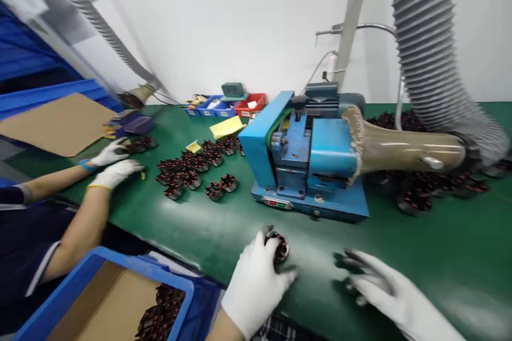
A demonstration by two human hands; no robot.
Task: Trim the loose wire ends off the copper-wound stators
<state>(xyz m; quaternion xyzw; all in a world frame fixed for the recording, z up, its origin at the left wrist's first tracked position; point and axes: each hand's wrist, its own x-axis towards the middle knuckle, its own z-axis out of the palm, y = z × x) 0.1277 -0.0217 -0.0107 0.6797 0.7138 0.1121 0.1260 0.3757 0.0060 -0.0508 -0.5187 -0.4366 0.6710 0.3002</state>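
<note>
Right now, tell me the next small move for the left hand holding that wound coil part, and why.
Probably carry the stator forward to the blue machine. The left hand already grips it at the near table edge, the machine stands directly ahead, and the right hand lies open on the green mat, apparently holding nothing.

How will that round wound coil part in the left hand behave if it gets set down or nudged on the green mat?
The coil part looks like metal wound with copper wire, so probably stiff and heavy for its size. The left hand wraps it in a gloved grip. Being round, it may roll on edge; laid flat like the others on the green mat, it likely stays put.
</note>
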